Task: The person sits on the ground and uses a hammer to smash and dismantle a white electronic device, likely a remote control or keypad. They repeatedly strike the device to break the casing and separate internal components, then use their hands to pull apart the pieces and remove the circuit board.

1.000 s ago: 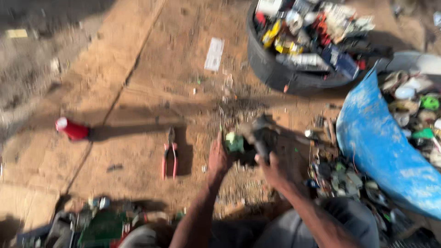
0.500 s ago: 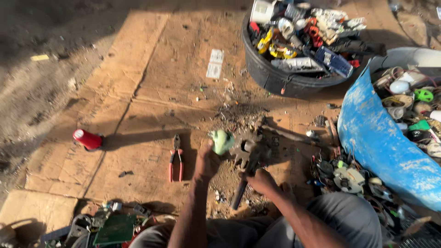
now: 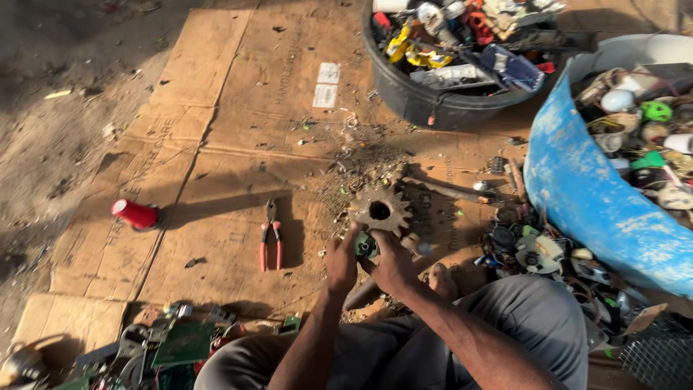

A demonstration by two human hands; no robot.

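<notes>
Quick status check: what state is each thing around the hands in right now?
Left hand: closed on the small green part.
Right hand: gripping the same part.
Rusty gear: flat on the cardboard, untouched.
Red-handled pliers: lying shut.
Red can: on its side.
Black tub: full of scrap.
Blue barrel: tipped over, holding scrap.

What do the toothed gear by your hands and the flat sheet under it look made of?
Toothed gear: likely steel or iron, dull brown, rust-like coating, thick cut teeth. Flat sheet: corrugated cardboard, matte tan, with fold creases and a flap edge. Both hands hold a small green-and-grey part, material unclear.
</notes>
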